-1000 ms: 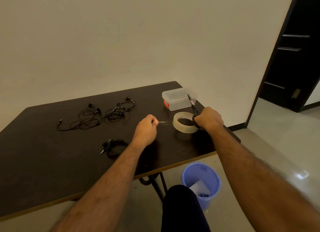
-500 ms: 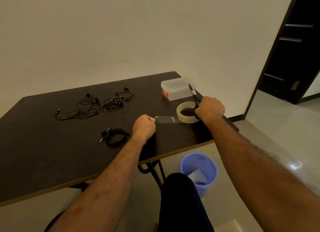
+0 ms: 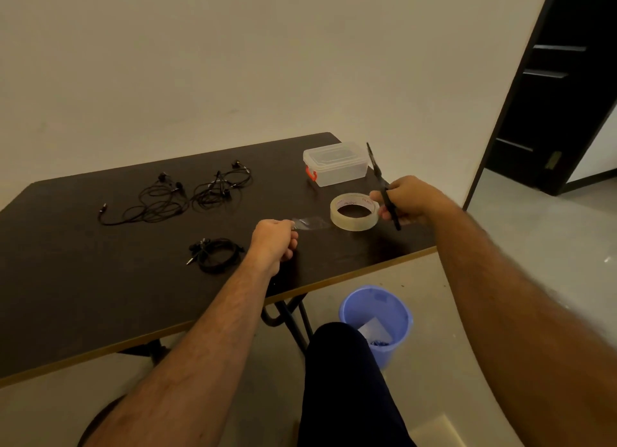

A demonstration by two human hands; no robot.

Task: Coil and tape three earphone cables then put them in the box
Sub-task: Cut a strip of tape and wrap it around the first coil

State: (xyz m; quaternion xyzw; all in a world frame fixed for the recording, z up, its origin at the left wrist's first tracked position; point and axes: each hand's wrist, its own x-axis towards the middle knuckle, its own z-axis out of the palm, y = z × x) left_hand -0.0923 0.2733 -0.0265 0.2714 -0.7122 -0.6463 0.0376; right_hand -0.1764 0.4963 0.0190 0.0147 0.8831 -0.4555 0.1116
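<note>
My left hand [image 3: 274,240] pinches the free end of a clear tape strip [image 3: 310,223] pulled out from the tape roll [image 3: 354,211], which lies flat on the dark table [image 3: 83,289]. My right hand [image 3: 408,200] grips black scissors [image 3: 380,179], blades pointing up and away, right beside the roll. A coiled black earphone cable [image 3: 216,254] lies left of my left hand. Two loose, tangled earphone cables [image 3: 152,203] [image 3: 223,188] lie farther back. A clear plastic box [image 3: 335,163] with its lid on and a red latch stands behind the roll.
The table's front edge runs diagonally below my hands. A blue waste bin [image 3: 375,319] with scraps stands on the floor under the table's near corner, beside my dark-clothed knee [image 3: 344,379]. A dark door frame [image 3: 547,89] is at the right.
My left hand has drawn the tape strip out longer to the left. My right hand has lifted off the roll a little, with the scissors now raised beside it.
</note>
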